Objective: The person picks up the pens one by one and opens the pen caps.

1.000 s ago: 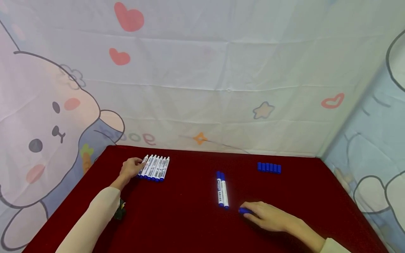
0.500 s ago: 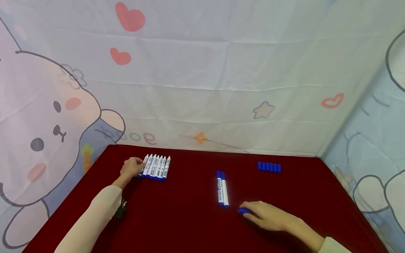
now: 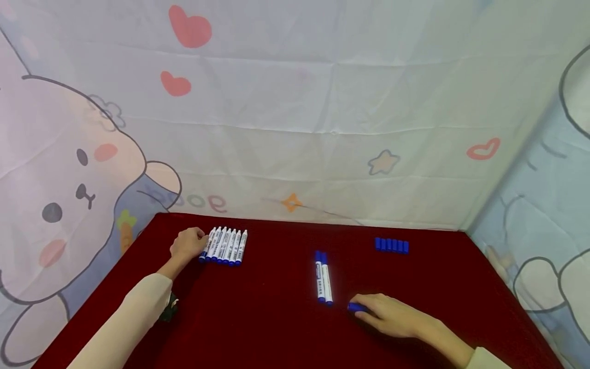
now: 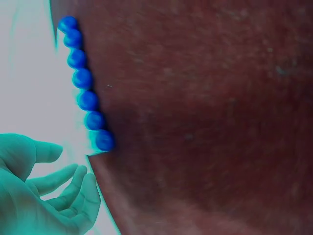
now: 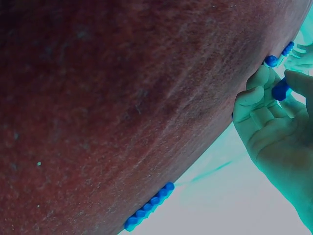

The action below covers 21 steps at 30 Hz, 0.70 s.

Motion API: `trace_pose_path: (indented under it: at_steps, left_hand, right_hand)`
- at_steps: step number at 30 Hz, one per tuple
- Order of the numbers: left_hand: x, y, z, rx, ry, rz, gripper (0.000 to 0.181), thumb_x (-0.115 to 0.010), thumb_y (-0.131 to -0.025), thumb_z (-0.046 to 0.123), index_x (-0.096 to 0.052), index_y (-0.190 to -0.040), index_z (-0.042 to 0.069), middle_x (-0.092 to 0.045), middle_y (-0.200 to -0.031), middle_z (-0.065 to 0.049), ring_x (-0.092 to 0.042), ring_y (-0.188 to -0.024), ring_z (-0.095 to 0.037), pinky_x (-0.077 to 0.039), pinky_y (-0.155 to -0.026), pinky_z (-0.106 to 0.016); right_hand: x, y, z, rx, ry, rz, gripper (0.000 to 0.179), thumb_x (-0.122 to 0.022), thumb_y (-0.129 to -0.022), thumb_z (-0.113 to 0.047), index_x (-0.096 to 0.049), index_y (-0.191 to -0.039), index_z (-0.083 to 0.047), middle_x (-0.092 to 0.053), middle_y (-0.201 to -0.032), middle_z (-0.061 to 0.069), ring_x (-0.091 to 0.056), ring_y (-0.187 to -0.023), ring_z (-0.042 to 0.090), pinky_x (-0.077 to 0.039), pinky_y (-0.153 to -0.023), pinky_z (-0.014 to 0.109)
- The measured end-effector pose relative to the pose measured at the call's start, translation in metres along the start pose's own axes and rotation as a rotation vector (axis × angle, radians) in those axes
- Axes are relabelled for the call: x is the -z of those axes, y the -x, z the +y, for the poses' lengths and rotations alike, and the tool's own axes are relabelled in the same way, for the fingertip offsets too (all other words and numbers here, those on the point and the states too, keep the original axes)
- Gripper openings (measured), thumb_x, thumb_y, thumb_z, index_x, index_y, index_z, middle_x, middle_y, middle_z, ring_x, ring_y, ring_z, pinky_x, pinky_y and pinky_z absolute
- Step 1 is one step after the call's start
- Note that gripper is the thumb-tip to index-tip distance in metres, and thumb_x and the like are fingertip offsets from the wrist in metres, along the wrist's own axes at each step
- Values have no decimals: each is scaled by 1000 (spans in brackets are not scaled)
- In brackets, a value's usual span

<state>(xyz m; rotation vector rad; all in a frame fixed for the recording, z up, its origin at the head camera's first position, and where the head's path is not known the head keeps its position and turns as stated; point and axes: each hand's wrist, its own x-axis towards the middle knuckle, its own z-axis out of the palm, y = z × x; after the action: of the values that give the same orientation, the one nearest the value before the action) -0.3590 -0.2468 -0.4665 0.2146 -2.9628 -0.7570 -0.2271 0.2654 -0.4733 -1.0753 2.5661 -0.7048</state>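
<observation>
At the far left of the table, several uncapped white markers [image 3: 227, 247] with blue ends lie side by side in a row. My left hand [image 3: 188, 243] is beside the leftmost one; in the left wrist view its thumb and loosely bent fingers [image 4: 88, 196] stand apart from each other with nothing between them. My right hand [image 3: 392, 315], resting low at the right front, pinches a blue marker cap [image 3: 357, 307] between thumb and fingers. Just left of that hand lie two capped markers [image 3: 324, 279], next to each other.
Several blue caps [image 3: 392, 245] sit in a tidy row at the back right. Dark red cloth [image 3: 276, 328] covers the table. A printed curtain [image 3: 295, 128] rises along its back and sides. Something small and dark [image 3: 169, 308] shows by the left wrist.
My left hand has eased slightly left, off the end of the marker row, whose leftmost markers show more fully. The right hand stays in place with the cap.
</observation>
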Motion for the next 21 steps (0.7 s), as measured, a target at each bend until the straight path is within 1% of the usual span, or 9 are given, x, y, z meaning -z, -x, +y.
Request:
trace_pose_path:
  at_steps: [4,6,8,11,14,17,21]
  left_hand:
    - [10,10,11,-96,-31,46,38,-57,-98,23,-68,-119,-5,-71,-99,-20,-63,-77,-28,-54,-60,-43]
    - [12,16,18,-135,-43,55,37,-58,-97,23,-68,-119,-5,-70,-94,-18,-61,-75,-26,-53,-58,-41]
    - [12,21,25,-164,-55,55,36,-59,-96,21,-68,-120,-5,-71,-94,-17,-61,-75,-25,-52,-57,-40]
    - [10,29,34,-206,-61,46,35,-61,-96,20,-69,-120,-4,-73,-98,-19,-64,-75,-26,-53,-55,-40]
    - [6,36,41,-252,-58,38,33,-64,-95,18,-69,-119,-3,-74,-102,-21,-66,-75,-26,-53,-53,-38]
    - [1,43,46,-286,-47,19,32,-65,-95,18,-69,-119,-3,-74,-102,-20,-67,-73,-25,-52,-51,-36]
    - [-5,51,53,-326,-15,-16,33,-68,-95,17,-68,-122,-2,-74,-101,-18,-67,-71,-22,-51,-51,-32]
  right_hand:
    - [0,0,3,12,-12,3,33,-44,-110,-34,-61,-132,-15,-70,-120,-7,-67,-110,6,-57,-89,27]
    - [2,1,5,13,-15,15,33,-44,-110,-33,-61,-131,-14,-70,-115,-7,-66,-103,4,-57,-85,25]
    - [5,2,8,6,1,40,33,-45,-110,-33,-61,-130,-12,-71,-115,-6,-66,-103,5,-57,-85,26]
    - [11,4,13,-12,34,80,33,-47,-110,-31,-62,-129,-9,-72,-117,-2,-69,-105,11,-58,-86,31]
    - [15,6,21,-35,82,122,31,-49,-109,-28,-63,-129,-9,-72,-122,0,-69,-112,17,-59,-90,36]
    - [18,7,30,-56,119,172,28,-52,-108,-24,-64,-128,-8,-72,-121,0,-70,-112,20,-59,-91,38]
    - [23,10,43,-68,178,262,26,-55,-107,-22,-66,-126,-8,-72,-121,2,-69,-112,23,-58,-91,40]
